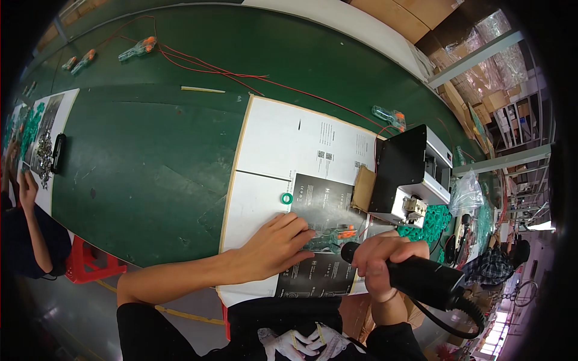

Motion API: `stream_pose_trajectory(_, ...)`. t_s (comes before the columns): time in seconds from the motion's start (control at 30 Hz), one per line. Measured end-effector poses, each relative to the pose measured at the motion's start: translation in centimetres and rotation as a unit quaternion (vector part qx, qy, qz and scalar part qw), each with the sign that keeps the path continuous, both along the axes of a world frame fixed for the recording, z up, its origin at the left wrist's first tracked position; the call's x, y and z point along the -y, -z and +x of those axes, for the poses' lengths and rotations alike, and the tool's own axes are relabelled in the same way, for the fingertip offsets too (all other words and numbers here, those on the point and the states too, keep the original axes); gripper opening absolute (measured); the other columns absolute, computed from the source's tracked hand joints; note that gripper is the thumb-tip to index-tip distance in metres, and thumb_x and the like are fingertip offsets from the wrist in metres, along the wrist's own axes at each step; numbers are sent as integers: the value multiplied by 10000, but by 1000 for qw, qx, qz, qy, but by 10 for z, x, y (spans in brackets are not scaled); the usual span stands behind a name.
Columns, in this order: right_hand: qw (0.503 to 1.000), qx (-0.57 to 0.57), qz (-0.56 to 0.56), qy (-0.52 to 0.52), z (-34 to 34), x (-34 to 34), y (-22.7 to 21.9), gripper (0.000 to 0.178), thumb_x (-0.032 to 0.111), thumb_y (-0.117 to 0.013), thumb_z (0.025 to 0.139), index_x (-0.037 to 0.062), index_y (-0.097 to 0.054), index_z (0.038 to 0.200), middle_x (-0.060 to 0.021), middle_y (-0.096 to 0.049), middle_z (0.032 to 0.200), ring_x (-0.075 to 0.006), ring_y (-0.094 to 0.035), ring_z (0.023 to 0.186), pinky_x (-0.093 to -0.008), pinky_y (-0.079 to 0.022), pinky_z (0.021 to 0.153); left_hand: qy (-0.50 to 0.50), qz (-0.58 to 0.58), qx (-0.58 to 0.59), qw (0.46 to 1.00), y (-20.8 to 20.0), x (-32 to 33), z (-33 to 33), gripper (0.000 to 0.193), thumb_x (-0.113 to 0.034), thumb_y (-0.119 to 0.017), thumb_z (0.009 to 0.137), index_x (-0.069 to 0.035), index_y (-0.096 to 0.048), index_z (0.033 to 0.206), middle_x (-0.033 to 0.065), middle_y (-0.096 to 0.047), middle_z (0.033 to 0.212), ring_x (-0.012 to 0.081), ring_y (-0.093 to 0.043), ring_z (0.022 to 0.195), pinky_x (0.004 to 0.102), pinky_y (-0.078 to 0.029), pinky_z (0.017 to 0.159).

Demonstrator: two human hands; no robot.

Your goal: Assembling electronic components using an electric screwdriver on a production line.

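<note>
My left hand (276, 245) is closed on the near end of a clear green plastic piece with orange parts (330, 238), which lies on the printed sheet in front of me. In my right hand (388, 259) is a black electric screwdriver (426, 280), its coiled cable trailing from the back. The driver's tip points left, close to the plastic piece; whether they touch I cannot tell. A small green ring (286, 198) lies just beyond my left hand.
Right of the white board (265, 138) stands a black and white box machine (409, 174), with piled green rings (432, 224) beside it. Similar green and orange pieces (138, 49) and red wires lie on the green table (144, 156). Another person's hand (27, 189) works at far left.
</note>
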State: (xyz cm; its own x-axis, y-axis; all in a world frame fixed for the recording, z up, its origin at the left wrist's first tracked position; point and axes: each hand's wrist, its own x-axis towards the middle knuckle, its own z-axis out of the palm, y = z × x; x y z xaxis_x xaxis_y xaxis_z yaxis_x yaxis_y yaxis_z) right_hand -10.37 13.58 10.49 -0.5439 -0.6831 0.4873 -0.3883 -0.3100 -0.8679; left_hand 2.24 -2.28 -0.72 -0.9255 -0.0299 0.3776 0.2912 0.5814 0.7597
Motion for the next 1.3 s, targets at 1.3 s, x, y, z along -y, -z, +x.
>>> stream_pose_trajectory(1.3, 997, 40, -28, -62, 15, -3, -24, 486, -5, -720, 897, 135, -400, 1235, -52, -612, 671, -209, -597, 542, -373, -539, 559, -9, -29, 17, 999, -5, 1, 2, 363, -257, -778, 863, -11, -637, 1089, 102, -548, 991, 284, -534, 970, 403, -464, 863)
